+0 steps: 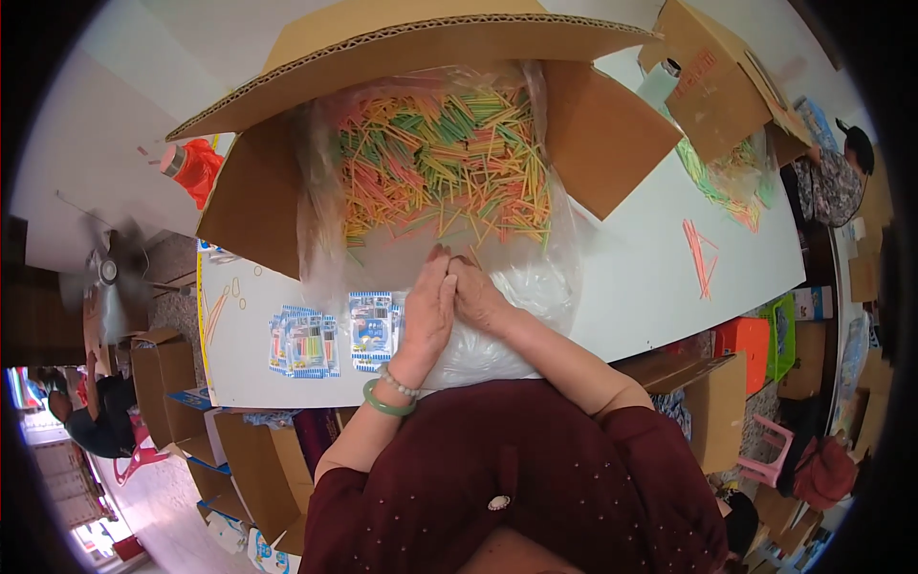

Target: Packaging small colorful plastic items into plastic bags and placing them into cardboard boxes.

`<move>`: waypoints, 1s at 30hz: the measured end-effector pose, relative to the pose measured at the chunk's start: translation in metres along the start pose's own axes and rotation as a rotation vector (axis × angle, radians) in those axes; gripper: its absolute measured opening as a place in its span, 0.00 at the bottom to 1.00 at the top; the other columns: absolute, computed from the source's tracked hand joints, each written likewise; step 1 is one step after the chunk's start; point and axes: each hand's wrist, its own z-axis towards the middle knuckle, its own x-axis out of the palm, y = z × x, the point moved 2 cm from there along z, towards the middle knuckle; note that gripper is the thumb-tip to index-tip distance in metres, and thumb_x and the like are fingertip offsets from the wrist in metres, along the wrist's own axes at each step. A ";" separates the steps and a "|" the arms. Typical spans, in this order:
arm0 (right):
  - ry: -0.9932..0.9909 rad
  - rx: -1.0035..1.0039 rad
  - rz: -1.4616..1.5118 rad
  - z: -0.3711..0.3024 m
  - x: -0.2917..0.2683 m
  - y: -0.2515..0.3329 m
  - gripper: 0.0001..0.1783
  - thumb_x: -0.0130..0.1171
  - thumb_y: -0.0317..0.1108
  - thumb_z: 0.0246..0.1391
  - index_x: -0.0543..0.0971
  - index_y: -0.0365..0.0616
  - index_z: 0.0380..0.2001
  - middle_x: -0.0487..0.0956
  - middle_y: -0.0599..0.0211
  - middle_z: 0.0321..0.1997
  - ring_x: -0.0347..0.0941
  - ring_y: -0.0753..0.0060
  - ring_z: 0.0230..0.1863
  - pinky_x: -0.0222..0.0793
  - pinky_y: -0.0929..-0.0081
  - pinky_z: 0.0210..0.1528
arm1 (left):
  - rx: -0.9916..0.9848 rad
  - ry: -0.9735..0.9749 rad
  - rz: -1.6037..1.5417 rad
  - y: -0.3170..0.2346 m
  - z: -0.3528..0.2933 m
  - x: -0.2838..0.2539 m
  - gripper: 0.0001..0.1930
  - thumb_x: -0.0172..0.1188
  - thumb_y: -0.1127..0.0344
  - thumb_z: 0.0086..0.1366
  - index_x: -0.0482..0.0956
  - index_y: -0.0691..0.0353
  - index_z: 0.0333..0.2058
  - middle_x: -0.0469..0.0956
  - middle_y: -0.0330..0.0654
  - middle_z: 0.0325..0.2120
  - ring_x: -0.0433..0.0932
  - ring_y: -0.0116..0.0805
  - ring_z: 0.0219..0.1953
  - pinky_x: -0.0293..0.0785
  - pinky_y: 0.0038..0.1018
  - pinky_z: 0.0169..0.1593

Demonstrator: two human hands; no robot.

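Note:
My left hand (429,311) and my right hand (480,298) are pressed together in front of the open cardboard box (258,196). Their fingers are closed against each other, and whatever lies between them is hidden. Just beyond the fingertips spreads a heap of thin straw-like sticks (445,143) in pink, green, yellow and orange, lying on a clear plastic liner (320,210). The liner's crumpled near part (540,297) runs under and beside my forearms. Small blue-and-white packets (373,325) lie left of my left hand, with another stack of packets (304,344) farther left.
A few pink sticks (700,258) lie on the white table (631,287) at right. Beyond stand a second box (708,86) and a pale bottle (660,81). Rubber bands (236,287) lie at left, a fan (107,270) beyond. Other people sit at both sides.

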 end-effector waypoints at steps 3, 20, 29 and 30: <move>0.043 -0.077 0.045 -0.002 -0.001 0.004 0.18 0.53 0.31 0.50 0.64 0.37 0.44 0.73 0.46 0.36 0.68 0.43 0.41 0.64 0.55 0.44 | 0.031 -0.093 -0.012 0.002 -0.010 0.009 0.21 0.46 0.64 0.68 0.63 0.69 0.57 0.61 0.60 0.58 0.61 0.55 0.61 0.59 0.36 0.62; 0.365 0.408 -0.768 0.052 -0.070 -0.030 0.09 0.49 0.31 0.47 0.74 0.37 0.31 0.79 0.50 0.32 0.77 0.50 0.36 0.72 0.61 0.37 | 0.134 0.311 0.211 -0.001 -0.037 0.016 0.12 0.58 0.73 0.54 0.77 0.64 0.39 0.73 0.48 0.29 0.74 0.48 0.33 0.71 0.34 0.38; -0.230 0.566 0.487 0.032 -0.068 -0.028 0.12 0.52 0.37 0.54 0.74 0.38 0.33 0.77 0.65 0.31 0.74 0.75 0.35 0.69 0.75 0.38 | -0.126 0.174 -0.134 0.008 -0.029 -0.001 0.14 0.57 0.72 0.59 0.76 0.64 0.45 0.77 0.46 0.39 0.77 0.37 0.41 0.72 0.27 0.44; -0.222 0.555 0.489 0.030 -0.062 -0.022 0.12 0.52 0.37 0.54 0.74 0.38 0.33 0.77 0.65 0.31 0.74 0.75 0.35 0.69 0.75 0.38 | -0.176 0.016 -0.263 0.009 -0.027 -0.004 0.15 0.56 0.69 0.62 0.73 0.66 0.47 0.77 0.48 0.40 0.77 0.36 0.41 0.72 0.26 0.45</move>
